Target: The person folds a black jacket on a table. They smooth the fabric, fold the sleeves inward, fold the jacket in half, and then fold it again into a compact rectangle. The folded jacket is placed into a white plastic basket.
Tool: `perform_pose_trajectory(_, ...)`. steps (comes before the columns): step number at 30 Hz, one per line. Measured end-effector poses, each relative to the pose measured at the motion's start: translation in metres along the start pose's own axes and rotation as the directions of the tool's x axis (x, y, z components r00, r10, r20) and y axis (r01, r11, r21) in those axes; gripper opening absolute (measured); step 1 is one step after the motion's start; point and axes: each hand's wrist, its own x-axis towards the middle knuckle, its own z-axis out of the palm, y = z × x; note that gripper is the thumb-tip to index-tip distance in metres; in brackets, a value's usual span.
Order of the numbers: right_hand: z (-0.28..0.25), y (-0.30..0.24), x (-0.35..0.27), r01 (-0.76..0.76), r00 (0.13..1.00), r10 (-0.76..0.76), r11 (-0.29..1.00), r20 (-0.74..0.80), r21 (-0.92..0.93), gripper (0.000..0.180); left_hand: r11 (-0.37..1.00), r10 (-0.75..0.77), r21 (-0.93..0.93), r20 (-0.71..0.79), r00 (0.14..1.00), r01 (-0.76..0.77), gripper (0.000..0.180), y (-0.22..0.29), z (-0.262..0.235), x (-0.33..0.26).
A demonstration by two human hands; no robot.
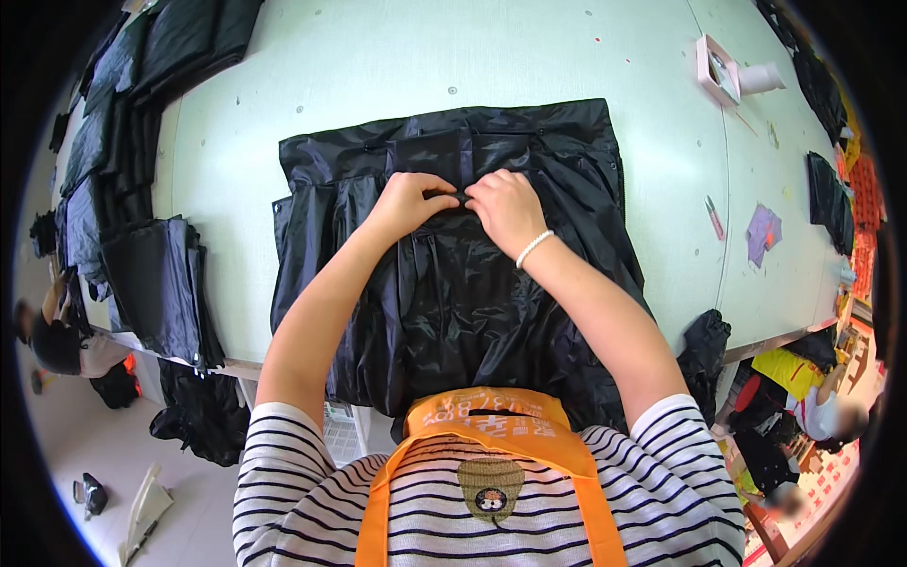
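A shiny black garment [472, 293] lies spread in front of me, its upper part on the pale table and its lower part hanging over the near edge toward my orange apron. Near its upper middle, my left hand [413, 200] pinches the cloth between thumb and fingers. Close beside it, my right hand [505, 206] pinches the same fabric, the fingertips almost meeting the left ones. A white bead bracelet [535, 249] circles my right wrist. What exact part of the garment sits between my fingertips is too small to make out.
Folded black garments are stacked along the left, with a smaller pile [156, 283] nearer me. On the right are a pink box [718, 71], a white roll [761, 78], a thin cutter-like tool [714, 217] and a purple scrap [763, 233]. Other people sit at both sides.
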Motion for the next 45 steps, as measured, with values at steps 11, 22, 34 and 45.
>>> perform_pose_trajectory(11, -0.001, -0.017, 0.024, -0.030, 1.000, 0.028, 0.989, -0.015, -0.145, 0.011, 0.943, 0.295, 0.227, -0.242, 0.925, -0.241, 0.022, 0.005, 0.000, 0.012)
perform_pose_trajectory(22, -0.013, 0.022, 0.065, -0.209, 0.976, 0.193, 0.960, 0.100, 0.186, 0.018, 0.867, 0.404, 0.432, -0.320, 0.857, -0.247, 0.025, 0.018, -0.003, 0.029)
perform_pose_trajectory(34, 0.016, 0.008, 0.031, -0.038, 0.957, -0.035, 0.968, -0.288, -0.246, 0.033, 0.988, -0.030, 0.144, -0.212, 0.977, 0.061, 0.026, -0.029, -0.063, 0.080)
perform_pose_trajectory(45, 0.055, 0.029, 0.046, -0.181, 0.819, 0.151, 0.983, -0.553, 0.001, 0.012, 0.694, 0.325, 0.644, 0.119, 0.938, -0.322, 0.021, -0.062, -0.053, 0.105)
